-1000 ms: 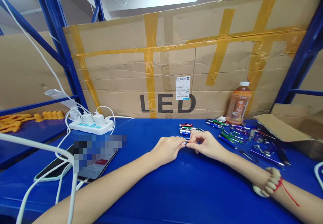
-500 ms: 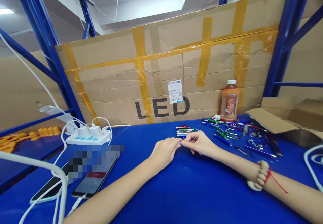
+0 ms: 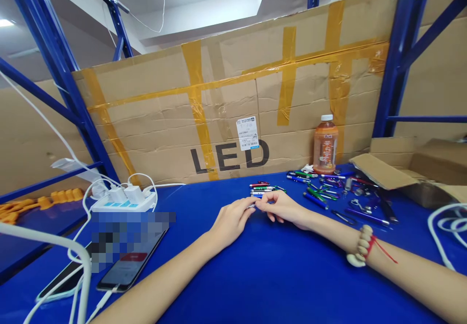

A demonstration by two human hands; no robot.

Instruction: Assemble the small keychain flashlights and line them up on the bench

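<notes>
My left hand (image 3: pixel 230 221) and my right hand (image 3: pixel 281 206) meet fingertip to fingertip over the blue table (image 3: pixel 277 275). Both pinch a small silvery part (image 3: pixel 252 206) between them, too small to name. Just behind the hands lies a neat row of small coloured pens (image 3: pixel 261 189). A loose heap of more pens and metal clips (image 3: pixel 339 192) spreads to the right of my right hand. My right wrist wears a bead bracelet with a red string (image 3: pixel 361 252).
An orange drink bottle (image 3: pixel 324 145) stands against the taped cardboard wall marked LED (image 3: pixel 229 157). A white power strip (image 3: pixel 122 201) with cables and two phones (image 3: pixel 127 261) lie at left. An open cardboard box (image 3: pixel 412 173) and a white cable (image 3: pixel 443 226) sit at right.
The view has swung up and to the right, so everything sits lower and further left in the picture. Both hands stay pinched together on the small part.
</notes>
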